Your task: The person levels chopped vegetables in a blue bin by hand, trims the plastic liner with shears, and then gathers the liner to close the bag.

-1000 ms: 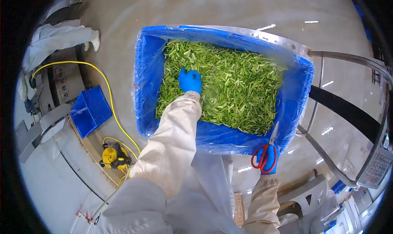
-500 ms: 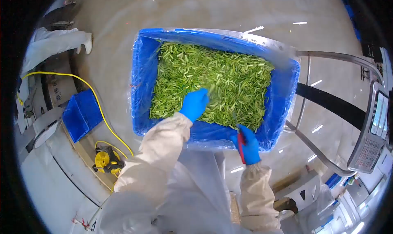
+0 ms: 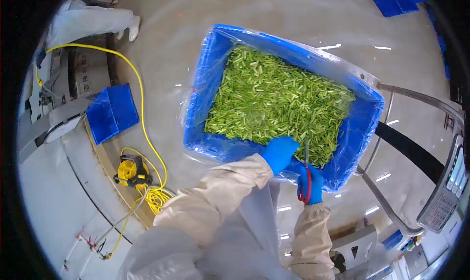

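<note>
A blue crate (image 3: 197, 118) lined with clear plastic holds many short cut green stalks (image 3: 274, 96). My right hand (image 3: 313, 184), in a blue glove, is closed round the red handles of a pair of scissors (image 3: 307, 155), whose blades point up over the crate's near edge. Just left of the blades is my left hand (image 3: 280, 154), also gloved in blue, its fingers pressed together low over the stalks. Whatever those fingers may hold is too small to make out.
Right of the crate stand a metal rail (image 3: 389, 206) and a scale with a display (image 3: 445, 187). A blue bin (image 3: 111, 112), a yellow cable reel (image 3: 128, 170) and loose yellow cable lie at left. A person's white-clad leg (image 3: 93, 23) shows at upper left.
The view has shifted, so the crate appears farther right and tilted. My left hand has moved from over the stalks toward the scissors, whose blades now show more clearly.
</note>
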A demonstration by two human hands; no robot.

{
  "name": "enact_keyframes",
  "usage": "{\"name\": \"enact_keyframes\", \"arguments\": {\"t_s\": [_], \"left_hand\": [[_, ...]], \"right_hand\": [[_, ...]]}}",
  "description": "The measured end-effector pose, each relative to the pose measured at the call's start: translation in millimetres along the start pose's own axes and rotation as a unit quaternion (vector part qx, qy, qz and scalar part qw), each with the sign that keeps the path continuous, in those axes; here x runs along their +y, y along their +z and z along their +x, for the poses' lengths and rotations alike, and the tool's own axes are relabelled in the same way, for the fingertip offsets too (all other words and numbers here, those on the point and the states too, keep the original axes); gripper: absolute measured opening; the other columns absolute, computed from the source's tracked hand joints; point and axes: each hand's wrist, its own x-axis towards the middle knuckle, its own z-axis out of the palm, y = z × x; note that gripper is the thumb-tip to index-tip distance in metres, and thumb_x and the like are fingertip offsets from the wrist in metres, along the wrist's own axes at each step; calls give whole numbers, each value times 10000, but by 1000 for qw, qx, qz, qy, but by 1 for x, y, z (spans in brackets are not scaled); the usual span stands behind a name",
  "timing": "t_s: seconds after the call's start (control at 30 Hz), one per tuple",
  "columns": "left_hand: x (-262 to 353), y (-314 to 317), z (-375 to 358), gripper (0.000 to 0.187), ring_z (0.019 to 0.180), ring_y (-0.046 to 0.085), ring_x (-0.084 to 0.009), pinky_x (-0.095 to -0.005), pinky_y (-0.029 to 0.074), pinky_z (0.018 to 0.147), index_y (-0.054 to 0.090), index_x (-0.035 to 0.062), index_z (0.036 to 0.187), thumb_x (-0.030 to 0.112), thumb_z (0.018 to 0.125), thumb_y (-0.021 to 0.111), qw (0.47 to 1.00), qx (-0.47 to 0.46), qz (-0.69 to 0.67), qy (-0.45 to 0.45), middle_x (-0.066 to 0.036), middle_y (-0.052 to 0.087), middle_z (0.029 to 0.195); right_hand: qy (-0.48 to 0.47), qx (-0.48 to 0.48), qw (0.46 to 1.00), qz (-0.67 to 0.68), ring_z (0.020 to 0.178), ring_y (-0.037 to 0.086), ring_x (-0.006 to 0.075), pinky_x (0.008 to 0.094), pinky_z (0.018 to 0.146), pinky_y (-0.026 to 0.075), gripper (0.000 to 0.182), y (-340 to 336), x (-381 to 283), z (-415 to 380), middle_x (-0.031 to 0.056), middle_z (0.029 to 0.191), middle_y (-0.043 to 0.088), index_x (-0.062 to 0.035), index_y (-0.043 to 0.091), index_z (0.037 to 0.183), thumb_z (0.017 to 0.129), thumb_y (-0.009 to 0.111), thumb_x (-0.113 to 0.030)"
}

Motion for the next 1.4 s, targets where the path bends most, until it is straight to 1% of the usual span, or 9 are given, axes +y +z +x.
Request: {"name": "enact_keyframes", "arguments": {"t_s": [0.1, 0.37, 0.7, 0.77, 0.93, 1.07, 1.13, 1.3, 1.4], "left_hand": [[2, -12, -11, 201, 811, 571, -328, -444, 453, 702, 619, 102, 916, 164, 739, 546, 996, -32, 80, 0, -141, 582, 850], [-163, -74, -30, 168, 791, 590, -357, -438, 472, 713, 646, 68, 840, 104, 725, 528, 934, -33, 210, -288, -162, 612, 822], [-125, -16, 44, 221, 900, 552, -329, -424, 452, 778, 644, 124, 938, 198, 733, 607, 978, 133, 50, -150, -133, 595, 943], [-96, 13, 60, 277, 947, 534, -342, -422, 444, 814, 625, 150, 1007, 207, 737, 608, 949, 71, 58, -302, -133, 557, 1068], [-51, 38, 38, 332, 962, 530, -379, -434, 444, 837, 583, 170, 1092, 201, 761, 581, 983, -72, -142, -90, -155, 507, 1173], [-79, -55, 0, 252, 916, 573, -325, -436, 481, 751, 626, 143, 997, 124, 766, 528, 974, -29, 170, -145, -147, 572, 1063], [-125, -88, -16, 151, 696, 625, -295, -424, 497, 568, 669, 100, 761, 157, 754, 530, 931, -93, 309, -171, -136, 635, 789], [-185, -70, -24, 233, 875, 593, -375, -429, 487, 758, 642, 95, 897, 266, 757, 571, 916, -66, 224, -326, -242, 610, 842], [-169, -42, 1, 485, 1002, 546, -355, -390, 439, 864, 564, 64, 1116, 319, 712, 647, 932, -141, -70, -328, -215, 560, 1102]], "right_hand": [[19, 5, 996, 82, 490, 428, 55, 210, 415, 339, 111, -20, -1, -10, -32, 596, 458, -77, 543, 813, 838, 599, -171], [10, 19, 994, 105, 428, 445, 98, 221, 345, 349, 155, -50, 25, -15, 5, 573, 469, -108, 485, 762, 876, 528, -202], [25, 64, 985, 159, 434, 446, 115, 229, 361, 366, 196, -53, 39, -9, 24, 565, 463, -91, 481, 774, 889, 501, -248], [39, 62, 982, 172, 438, 445, 122, 236, 369, 374, 198, -55, 45, -6, 30, 573, 470, -85, 480, 785, 883, 508, -255], [36, 70, 984, 162, 431, 442, 129, 237, 343, 363, 205, -47, 30, -7, 41, 571, 471, -85, 485, 785, 881, 505, -265], [35, 51, 983, 171, 428, 447, 132, 235, 333, 357, 203, -51, 36, -5, 44, 562, 468, -84, 489, 787, 880, 504, -264], [36, 41, 982, 181, 425, 451, 127, 231, 329, 352, 213, -56, 44, -1, 46, 565, 480, -84, 496, 797, 883, 505, -279], [57, 42, 981, 182, 406, 469, 136, 244, 341, 381, 257, -58, 38, -2, 47, 575, 521, -97, 521, 847, 877, 505, -352], [69, 49, 979, 185, 405, 472, 137, 243, 338, 380, 264, -55, 45, 2, 47, 570, 520, -99, 526, 856, 881, 497, -360]]}}
